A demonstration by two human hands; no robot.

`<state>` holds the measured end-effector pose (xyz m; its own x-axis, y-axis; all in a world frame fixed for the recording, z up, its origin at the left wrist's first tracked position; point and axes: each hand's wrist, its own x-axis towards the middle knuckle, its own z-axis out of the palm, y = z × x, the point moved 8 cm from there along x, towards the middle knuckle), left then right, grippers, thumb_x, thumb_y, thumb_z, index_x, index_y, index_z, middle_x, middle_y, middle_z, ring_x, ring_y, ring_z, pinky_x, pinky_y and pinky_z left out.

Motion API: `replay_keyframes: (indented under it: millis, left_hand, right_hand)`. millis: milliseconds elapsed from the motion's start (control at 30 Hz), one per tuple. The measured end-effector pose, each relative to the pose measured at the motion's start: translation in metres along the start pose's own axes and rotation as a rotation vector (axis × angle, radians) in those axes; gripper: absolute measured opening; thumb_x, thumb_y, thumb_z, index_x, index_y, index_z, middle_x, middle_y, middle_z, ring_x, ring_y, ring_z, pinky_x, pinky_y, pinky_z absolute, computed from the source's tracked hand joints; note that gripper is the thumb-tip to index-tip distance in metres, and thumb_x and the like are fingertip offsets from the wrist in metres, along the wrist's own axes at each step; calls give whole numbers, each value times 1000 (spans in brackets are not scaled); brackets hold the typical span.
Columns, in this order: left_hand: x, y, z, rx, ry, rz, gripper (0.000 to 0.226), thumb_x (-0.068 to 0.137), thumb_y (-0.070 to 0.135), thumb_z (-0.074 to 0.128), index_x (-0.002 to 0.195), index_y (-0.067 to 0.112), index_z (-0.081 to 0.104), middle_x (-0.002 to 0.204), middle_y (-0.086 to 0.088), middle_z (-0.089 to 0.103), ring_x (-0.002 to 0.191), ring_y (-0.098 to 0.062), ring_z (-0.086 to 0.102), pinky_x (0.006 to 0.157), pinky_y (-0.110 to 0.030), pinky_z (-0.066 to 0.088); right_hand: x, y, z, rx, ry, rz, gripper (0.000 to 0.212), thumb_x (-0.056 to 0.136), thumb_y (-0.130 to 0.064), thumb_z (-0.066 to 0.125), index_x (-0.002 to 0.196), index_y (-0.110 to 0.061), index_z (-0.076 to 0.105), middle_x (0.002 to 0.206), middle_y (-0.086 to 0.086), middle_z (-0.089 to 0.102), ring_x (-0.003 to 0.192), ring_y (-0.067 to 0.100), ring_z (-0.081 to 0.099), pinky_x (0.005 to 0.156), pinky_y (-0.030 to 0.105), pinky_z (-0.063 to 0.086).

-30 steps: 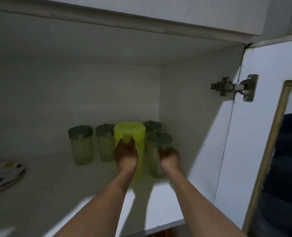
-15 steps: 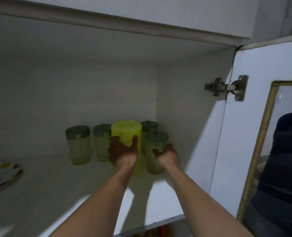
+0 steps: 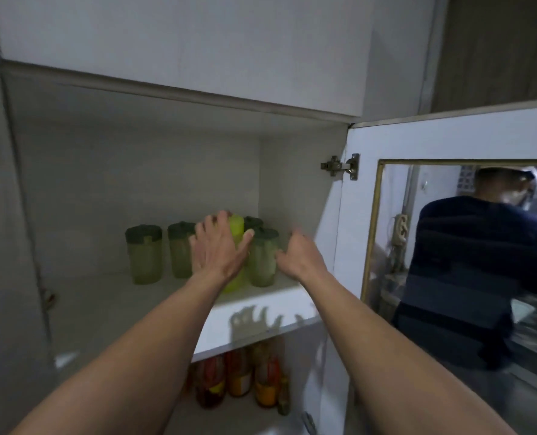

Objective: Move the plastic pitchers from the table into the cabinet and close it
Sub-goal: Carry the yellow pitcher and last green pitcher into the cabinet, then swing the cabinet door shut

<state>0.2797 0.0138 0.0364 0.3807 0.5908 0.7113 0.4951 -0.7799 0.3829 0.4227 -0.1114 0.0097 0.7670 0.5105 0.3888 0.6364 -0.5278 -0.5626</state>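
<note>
Head view is showing both hands coming away from the pitchers they were gripping half a second ago. The left hand (image 3: 217,246) is spreading open in front of the yellow pitcher (image 3: 236,233), and the right hand (image 3: 298,255) is hanging released just beside the green-lidded pitcher (image 3: 262,259). Both pitchers are standing upright near the right rear corner of the cabinet shelf (image 3: 261,315), beside three more clear pitchers (image 3: 144,255). Placement is looking finished; the cabinet door (image 3: 358,221) is standing wide open on the right, so closing it is probably what remains.
</note>
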Motion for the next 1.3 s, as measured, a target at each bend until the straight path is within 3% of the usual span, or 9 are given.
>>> replay_keyframes:
  millis: [200, 400, 600, 867, 1033, 1133, 1233, 1300]
  left_hand:
    - [-52, 48, -69, -94, -70, 230, 57, 93, 57, 41, 137, 21, 44, 129, -15, 54, 117, -36, 51, 95, -47, 43]
    - [-77, 135, -110, -297, -188, 308, 55, 94, 52, 44, 139, 20, 43, 132, -17, 51, 120, -39, 51, 100, -49, 43]
    - [-102, 259, -128, -430, -279, 442, 52, 97, 49, 41, 142, 22, 41, 142, -14, 46, 128, -34, 46, 104, -50, 38]
    - [-138, 436, -150, -558, -261, 711, 49, 99, 44, 39, 143, 22, 39, 145, -11, 44, 124, -31, 52, 102, -48, 42]
    - [-134, 531, -149, -573, -244, 743, 51, 101, 42, 34, 146, 19, 35, 146, -13, 42, 127, -35, 48, 102, -48, 42]
    - [-132, 567, -130, -464, -278, 779, 51, 101, 41, 28, 148, 21, 32, 152, -13, 36, 136, -34, 39, 108, -54, 37]
    - [-131, 583, -111, -378, -294, 778, 50, 101, 41, 21, 147, 24, 27, 154, -10, 33, 142, -31, 30, 110, -63, 28]
    - [-129, 587, -109, -375, -274, 757, 47, 102, 40, 23, 144, 23, 30, 150, -8, 38, 139, -30, 32, 109, -64, 29]
  right_hand:
    - [-101, -16, -88, -155, 56, -69, 54, 93, -32, 57, 140, -9, 45, 138, 14, 53, 121, 33, 55, 96, 43, 50]
    - [-167, -9, -213, -341, 166, -90, 54, 95, -36, 54, 140, -9, 44, 138, 13, 51, 122, 33, 53, 96, 46, 49]
    - [-214, 25, -339, -528, 330, -33, 53, 95, -35, 52, 141, -9, 44, 141, 14, 51, 126, 35, 50, 99, 48, 47]
    - [-248, 67, -484, -800, 613, 10, 45, 92, -31, 51, 131, -8, 48, 134, 16, 51, 123, 35, 46, 97, 48, 43]
    - [-243, 117, -553, -839, 563, 103, 50, 98, -37, 43, 140, -9, 41, 148, 16, 40, 139, 34, 32, 112, 56, 31]
    - [-234, 148, -573, -847, 470, 141, 49, 101, -35, 39, 142, -9, 41, 153, 14, 37, 142, 34, 30, 114, 59, 28]
    - [-228, 166, -582, -829, 412, 122, 34, 102, -22, 37, 124, -2, 55, 134, 17, 51, 127, 36, 44, 100, 45, 39]
    - [-226, 174, -583, -772, 400, 104, 30, 101, -11, 36, 114, 2, 59, 124, 18, 56, 116, 37, 49, 84, 36, 35]
